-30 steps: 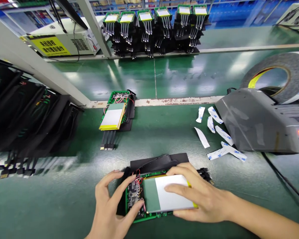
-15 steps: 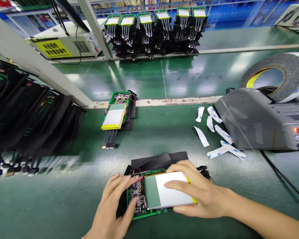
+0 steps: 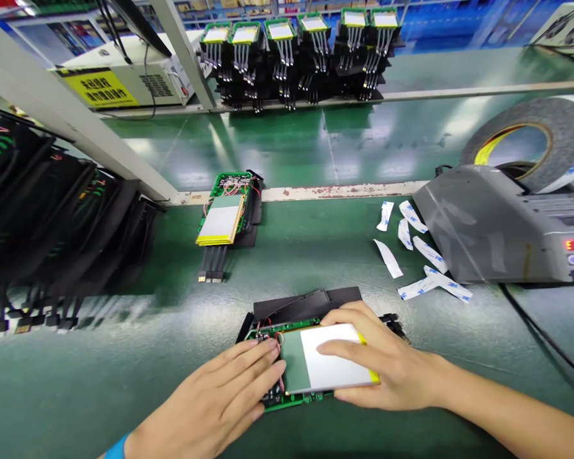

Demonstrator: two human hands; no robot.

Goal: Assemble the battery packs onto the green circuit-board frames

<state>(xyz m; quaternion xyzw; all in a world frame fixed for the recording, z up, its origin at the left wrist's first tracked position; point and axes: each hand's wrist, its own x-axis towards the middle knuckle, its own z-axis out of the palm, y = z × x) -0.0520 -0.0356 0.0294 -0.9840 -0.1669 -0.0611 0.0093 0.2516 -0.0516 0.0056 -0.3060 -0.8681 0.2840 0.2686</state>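
Note:
A flat battery pack, white and grey-green with a yellow edge, lies over a green-framed circuit board in front of me. My right hand grips the pack's right end, index finger stretched across its top and thumb at the near edge. Flat over the board's left end rests my left hand, fingers extended and hiding most of the components and wires there. Behind the board is a black folded panel. Black cables with plugs stick out past my right hand.
A similar board with battery lies farther back. Stacked black panels stand at left. Tape strips lie beside a grey tape dispenser carrying a large tape roll. More stacked units line the back, past a ledge.
My left hand has moved right and turned flat, its fingers now lying over the board's wired end. My right hand keeps its grip on the battery pack.

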